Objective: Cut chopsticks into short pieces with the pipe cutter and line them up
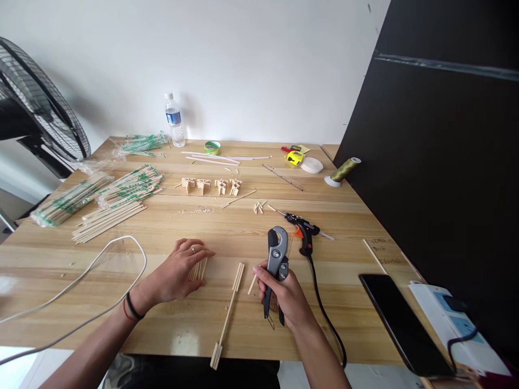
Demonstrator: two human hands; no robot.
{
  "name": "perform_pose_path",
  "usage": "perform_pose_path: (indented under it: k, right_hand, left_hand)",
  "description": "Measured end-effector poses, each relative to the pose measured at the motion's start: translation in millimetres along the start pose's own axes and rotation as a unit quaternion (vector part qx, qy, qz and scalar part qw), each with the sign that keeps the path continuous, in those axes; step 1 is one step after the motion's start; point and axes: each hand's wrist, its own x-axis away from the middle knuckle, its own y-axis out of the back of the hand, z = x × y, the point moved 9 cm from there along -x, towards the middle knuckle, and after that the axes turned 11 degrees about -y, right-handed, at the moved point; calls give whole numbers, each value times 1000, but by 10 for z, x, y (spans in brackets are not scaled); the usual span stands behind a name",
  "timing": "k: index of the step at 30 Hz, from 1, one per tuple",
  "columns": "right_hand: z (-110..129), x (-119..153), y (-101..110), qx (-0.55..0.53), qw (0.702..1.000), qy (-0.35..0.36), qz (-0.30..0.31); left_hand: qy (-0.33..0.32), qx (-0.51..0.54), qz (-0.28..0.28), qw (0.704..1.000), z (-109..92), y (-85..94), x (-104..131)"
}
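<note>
My left hand [178, 273] rests on the table over a row of short wooden sticks [198, 270]. Its fingers lie at their far ends and the thumb at their near ends; the palm hides part of the row. In my right hand [284, 294] is a grey and black pipe cutter [276, 256], its curved jaw pointing away from me. A short stick [252, 284] shows beside that hand's fingers; whether they pinch it I cannot tell. Between the hands lies a long thin stick [228, 319] with short pieces bundled at both ends.
A black glue gun [304, 229] lies right of the cutter, its cord running toward me. Small stick assemblies [221, 186] stand farther back. Stick bundles [117, 200] and a white cable [141, 254] lie left. A phone [405, 324] and power strip [454, 319] are at right.
</note>
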Motion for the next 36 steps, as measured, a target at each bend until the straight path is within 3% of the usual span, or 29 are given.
perform_pose_path:
  k: [25,36]
  right_hand:
    - [-49,-14,-29,-4,1000,-4,21]
    - [-42,0,-50,-3,1000,-3,30]
  left_hand:
    - [2,-23,-19,1000,21,19,130]
    - [-5,-33,3,999,13,26,131]
